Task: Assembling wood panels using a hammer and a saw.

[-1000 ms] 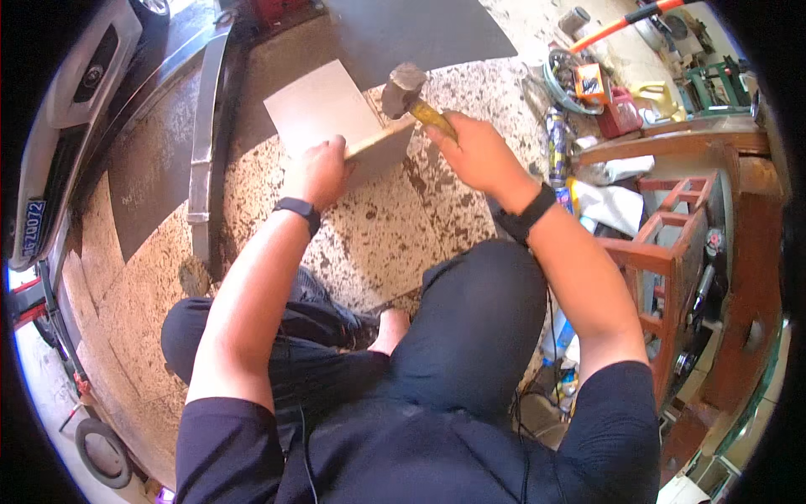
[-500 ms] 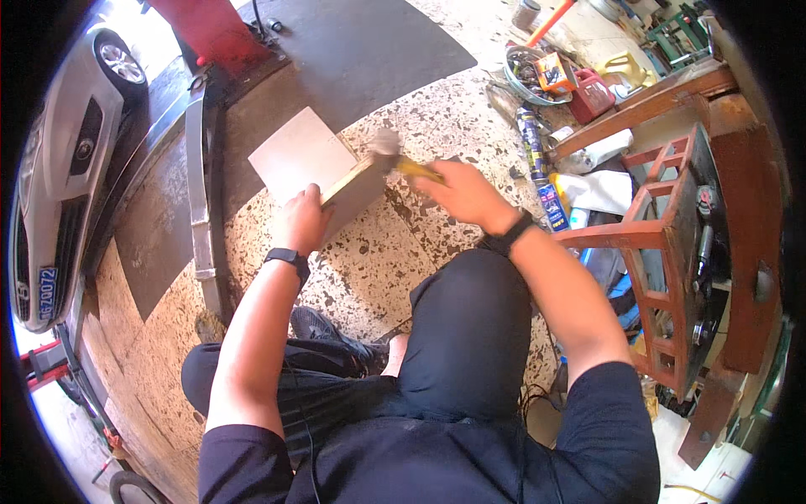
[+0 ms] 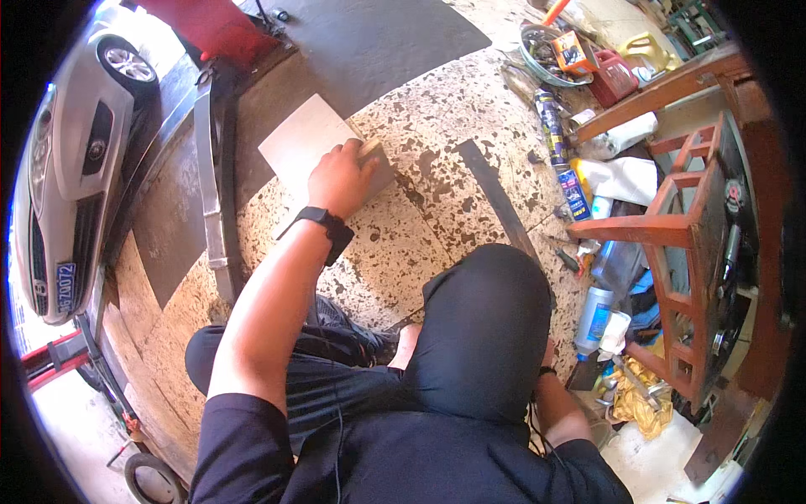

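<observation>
My left hand (image 3: 342,179) is closed over the upper edge of a white-faced wooden board piece (image 3: 304,140). A second, darker panel (image 3: 379,175) joins it at an angle, and a pale wood edge (image 3: 369,147) shows beyond my fingers. The piece rests on the speckled floor. My right hand (image 3: 546,354) is down beside my right knee, mostly hidden behind it, so its fingers and anything in them cannot be seen. A long, dark flat strip (image 3: 497,191) lies on the floor between the board piece and that knee.
A wooden stool-like frame (image 3: 672,227) lies at the right. Beside it are spray cans (image 3: 550,126), a blue-labelled bottle (image 3: 594,319), a screwdriver (image 3: 571,262) and a basin of parts (image 3: 537,50). A metal rail (image 3: 210,168) and silver car (image 3: 71,185) stand left.
My right hand has drawn back from the board piece to behind my knee, and the hammer it held is out of sight. My left hand has shifted farther up over the board's edge.
</observation>
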`<state>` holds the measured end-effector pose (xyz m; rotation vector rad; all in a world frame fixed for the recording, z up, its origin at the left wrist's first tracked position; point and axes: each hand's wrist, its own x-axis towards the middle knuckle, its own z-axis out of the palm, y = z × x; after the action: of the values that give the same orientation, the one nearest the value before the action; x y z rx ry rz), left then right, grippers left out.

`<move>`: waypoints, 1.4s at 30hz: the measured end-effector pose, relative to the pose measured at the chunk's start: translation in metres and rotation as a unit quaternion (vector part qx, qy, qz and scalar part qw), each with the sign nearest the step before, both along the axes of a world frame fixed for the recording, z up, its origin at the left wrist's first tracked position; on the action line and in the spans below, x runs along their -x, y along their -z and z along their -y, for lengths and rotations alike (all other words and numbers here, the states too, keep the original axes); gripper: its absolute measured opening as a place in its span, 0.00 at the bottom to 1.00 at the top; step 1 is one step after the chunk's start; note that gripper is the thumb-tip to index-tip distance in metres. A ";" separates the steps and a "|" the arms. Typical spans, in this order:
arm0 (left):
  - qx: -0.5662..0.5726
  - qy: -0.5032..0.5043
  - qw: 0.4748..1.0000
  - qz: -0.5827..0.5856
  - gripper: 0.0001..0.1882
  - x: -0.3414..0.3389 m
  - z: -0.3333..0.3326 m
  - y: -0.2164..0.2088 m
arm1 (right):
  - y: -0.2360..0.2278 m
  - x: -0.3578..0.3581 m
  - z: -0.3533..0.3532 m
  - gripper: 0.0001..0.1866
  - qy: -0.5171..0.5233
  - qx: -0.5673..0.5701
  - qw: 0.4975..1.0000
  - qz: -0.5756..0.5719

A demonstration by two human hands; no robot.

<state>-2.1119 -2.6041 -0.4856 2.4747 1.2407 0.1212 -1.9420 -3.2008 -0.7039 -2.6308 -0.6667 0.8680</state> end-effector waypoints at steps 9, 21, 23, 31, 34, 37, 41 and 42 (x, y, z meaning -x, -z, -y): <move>-0.093 -0.099 0.984 0.111 0.25 0.016 -0.021 -0.043 | -0.036 -0.049 -0.054 0.21 -0.041 -0.061 0.991 -0.112; 0.223 -0.128 0.702 0.664 0.24 0.151 0.015 -0.217 | -0.413 -0.066 -0.378 0.36 -0.205 -0.440 0.867 -0.116; 0.281 -0.174 0.648 0.687 0.25 0.168 0.020 -0.224 | -0.442 -0.048 -0.390 0.34 -0.277 -0.474 0.831 -0.088; 0.403 -0.205 0.643 0.618 0.25 0.208 0.033 -0.193 | -0.447 0.022 -0.392 0.39 -0.374 -0.549 0.744 -0.076; 0.444 -0.210 0.644 0.587 0.25 0.208 0.035 -0.177 | -0.434 0.030 -0.378 0.45 -0.356 -0.504 0.776 -0.133; 0.461 -0.234 0.655 0.550 0.25 0.212 0.030 -0.165 | -0.412 0.044 -0.376 0.51 -0.299 -0.503 0.794 -0.165; 0.469 -0.249 0.654 0.539 0.25 0.226 0.021 -0.152 | -0.400 0.039 -0.382 0.50 -0.296 -0.489 0.799 -0.186; 0.499 -0.240 0.626 0.550 0.24 0.228 0.020 -0.149 | -0.398 0.036 -0.384 0.51 -0.301 -0.479 0.799 -0.204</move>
<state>-2.3399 -2.6238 -0.3370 0.7079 0.8755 0.7210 -1.9782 -2.8166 -0.3055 -1.2733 -1.3841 0.8672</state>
